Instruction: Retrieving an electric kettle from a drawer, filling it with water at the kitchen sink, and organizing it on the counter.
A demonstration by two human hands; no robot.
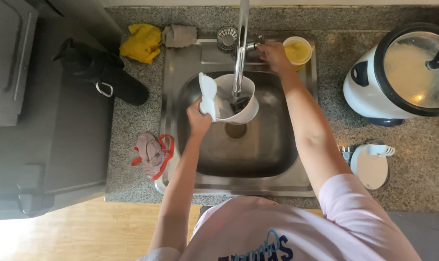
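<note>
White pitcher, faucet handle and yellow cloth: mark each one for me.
White pitcher [246,104]: head view, on its outer wall.
Faucet handle [252,46]: head view, on the lever by the right hand.
Yellow cloth [141,42]: head view, mid-fabric.

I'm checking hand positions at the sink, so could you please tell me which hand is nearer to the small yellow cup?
Right. The right hand rests on the faucet handle, just beside the yellow cup. The left hand holds the white pitcher over the basin, farther away.
</note>
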